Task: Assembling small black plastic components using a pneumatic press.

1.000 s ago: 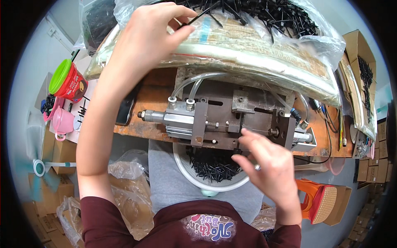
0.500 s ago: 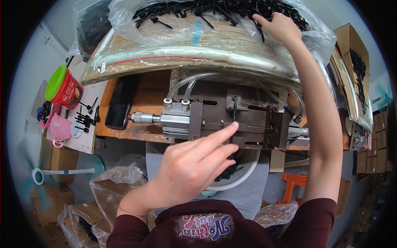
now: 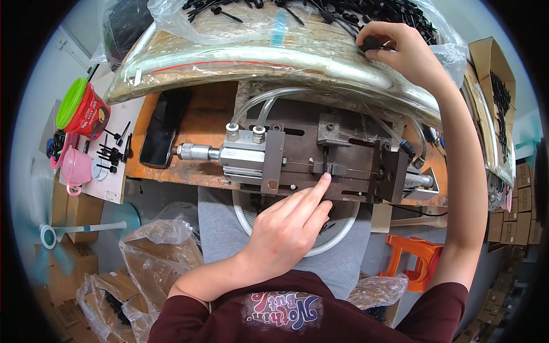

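1. Left hand (image 3: 283, 228) has been lowered from pile (image 3: 400, 16) to metal fixture (image 3: 303, 148); its hold cannot be told.
2. Black plastic tie (image 3: 370, 43) is pinched between right hand's (image 3: 410, 52) fingertips.
3. Probably light, stiff; best gripped by its head.

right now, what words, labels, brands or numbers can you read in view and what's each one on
Dark maroon shirt: large pink, purple and blue lettering, legible in part; I won't copy it out.
Red tub with a green rim: pale print on its side, too small to read reliably.
Stacked cartons at the right: small dark marks, too small and blurred to read.
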A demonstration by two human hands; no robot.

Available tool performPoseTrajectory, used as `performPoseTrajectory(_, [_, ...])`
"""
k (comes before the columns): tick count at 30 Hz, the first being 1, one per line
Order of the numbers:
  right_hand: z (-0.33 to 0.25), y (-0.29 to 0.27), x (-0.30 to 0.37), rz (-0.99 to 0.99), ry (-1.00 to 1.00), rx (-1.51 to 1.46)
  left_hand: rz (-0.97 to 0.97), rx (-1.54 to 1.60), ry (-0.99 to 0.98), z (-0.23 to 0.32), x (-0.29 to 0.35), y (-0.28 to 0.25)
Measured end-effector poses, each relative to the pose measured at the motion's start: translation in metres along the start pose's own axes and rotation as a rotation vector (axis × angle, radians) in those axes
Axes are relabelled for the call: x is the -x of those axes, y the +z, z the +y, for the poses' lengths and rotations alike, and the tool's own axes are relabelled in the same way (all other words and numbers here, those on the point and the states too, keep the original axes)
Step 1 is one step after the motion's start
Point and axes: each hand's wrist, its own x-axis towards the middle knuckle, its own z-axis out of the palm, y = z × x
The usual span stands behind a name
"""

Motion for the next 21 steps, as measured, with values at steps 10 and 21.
performPoseTrajectory(10, [0.010, 0.005, 0.009, 0.147, -0.185, 0.247, -0.064, -0.110, 0.029, 0.000, -0.012, 0.008])
performPoseTrajectory(21, [0.021, 0.001, 0.014, 0.085, 0.055, 0.290, -0.092, -0.117, 0.032, -0.001, -0.013, 0.007])
